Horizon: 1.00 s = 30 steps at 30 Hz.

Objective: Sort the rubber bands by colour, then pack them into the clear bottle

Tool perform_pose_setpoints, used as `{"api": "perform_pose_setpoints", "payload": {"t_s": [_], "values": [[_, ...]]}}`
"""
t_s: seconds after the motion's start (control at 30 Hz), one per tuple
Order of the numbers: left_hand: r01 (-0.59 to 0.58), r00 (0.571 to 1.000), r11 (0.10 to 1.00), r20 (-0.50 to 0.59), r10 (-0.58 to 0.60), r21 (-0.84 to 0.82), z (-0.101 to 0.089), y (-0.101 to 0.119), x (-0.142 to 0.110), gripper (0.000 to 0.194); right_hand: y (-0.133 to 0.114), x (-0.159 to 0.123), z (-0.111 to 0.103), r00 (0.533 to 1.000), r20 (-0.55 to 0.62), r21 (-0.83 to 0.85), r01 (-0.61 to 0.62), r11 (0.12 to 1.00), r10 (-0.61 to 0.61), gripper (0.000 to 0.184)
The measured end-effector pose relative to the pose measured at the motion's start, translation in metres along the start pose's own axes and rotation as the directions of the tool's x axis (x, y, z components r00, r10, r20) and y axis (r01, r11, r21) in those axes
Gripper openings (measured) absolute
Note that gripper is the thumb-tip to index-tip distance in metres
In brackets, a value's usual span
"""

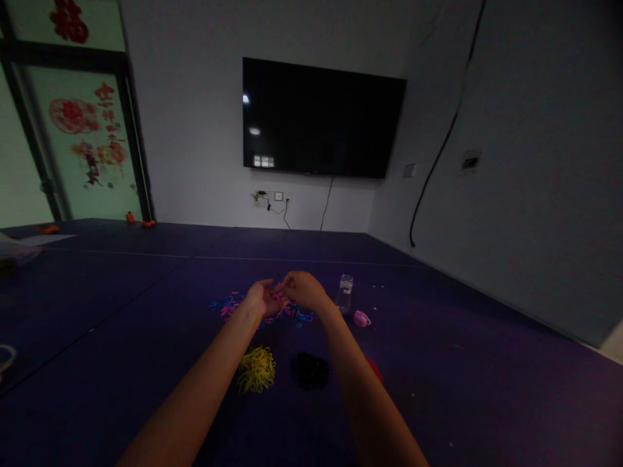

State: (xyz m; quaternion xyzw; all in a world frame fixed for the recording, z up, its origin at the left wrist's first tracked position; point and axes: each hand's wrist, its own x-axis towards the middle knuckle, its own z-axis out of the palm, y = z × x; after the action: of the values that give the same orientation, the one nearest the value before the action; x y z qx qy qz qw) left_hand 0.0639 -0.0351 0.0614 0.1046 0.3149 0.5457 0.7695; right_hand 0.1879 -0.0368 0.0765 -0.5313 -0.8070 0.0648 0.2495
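Over a loose scatter of pink and blue rubber bands [233, 305], my two hands meet at the middle of the purple table. My left hand [267, 298] is turned palm up and holds some pink rubber bands [278, 295]. Fingers bent downward, my right hand [302, 288] pinches at the same pink bands. A pile of yellow rubber bands [257, 370] lies beside my left forearm. Between my forearms sits a black pile [311, 370], its pieces hard to make out. My right forearm partly hides a red pile [374, 370].
Right of my hands stand a clear bottle [344, 295] and a pink cap with a loop [361, 318]. Small white bits [378, 286] lie farther right. A clear plastic bag [17, 253] is at the far left. A black television [324, 117] hangs on the wall ahead.
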Motion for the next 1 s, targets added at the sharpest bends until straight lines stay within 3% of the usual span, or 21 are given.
{"api": "perform_pose_setpoints", "payload": {"t_s": [0.1, 0.27, 0.33, 0.43, 0.6, 0.8, 1.0], "values": [[0.009, 0.999, 1.000, 0.047, -0.009, -0.003, 0.006, -0.002, -0.003, 0.023, -0.009, 0.000, 0.001, 0.995, -0.055, 0.060, 0.084, 0.995, -0.081, 0.016], [-0.070, 0.995, 0.996, 0.069, 0.074, -0.059, 0.005, 0.018, -0.011, 0.034, 0.007, 0.008, 0.006, 0.968, -0.242, 0.121, 0.089, 0.989, -0.058, 0.028], [-0.108, 0.992, 0.991, 0.052, 0.113, -0.081, 0.002, 0.028, -0.014, 0.038, 0.017, 0.010, 0.015, 0.977, -0.213, 0.085, 0.042, 0.995, -0.023, 0.032], [-0.159, 0.987, 0.981, 0.015, 0.161, -0.108, -0.004, 0.040, -0.016, 0.040, 0.032, 0.009, 0.038, 0.999, -0.051, -0.004, -0.014, 1.000, 0.014, 0.038], [-0.182, 0.983, 0.974, -0.017, 0.181, -0.136, -0.005, 0.047, -0.017, 0.041, 0.046, 0.002, 0.074, 0.988, 0.148, -0.072, 0.046, 0.996, -0.035, 0.052], [-0.173, 0.985, 0.972, -0.023, 0.172, -0.160, -0.004, 0.046, -0.016, 0.040, 0.049, 0.002, 0.083, 0.990, 0.138, -0.150, 0.042, 0.988, -0.021, 0.046], [-0.175, 0.984, 0.968, -0.014, 0.176, -0.178, -0.005, 0.045, -0.016, 0.038, 0.052, 0.006, 0.086, 0.992, 0.129, -0.109, 0.019, 0.994, -0.005, 0.036]]}}
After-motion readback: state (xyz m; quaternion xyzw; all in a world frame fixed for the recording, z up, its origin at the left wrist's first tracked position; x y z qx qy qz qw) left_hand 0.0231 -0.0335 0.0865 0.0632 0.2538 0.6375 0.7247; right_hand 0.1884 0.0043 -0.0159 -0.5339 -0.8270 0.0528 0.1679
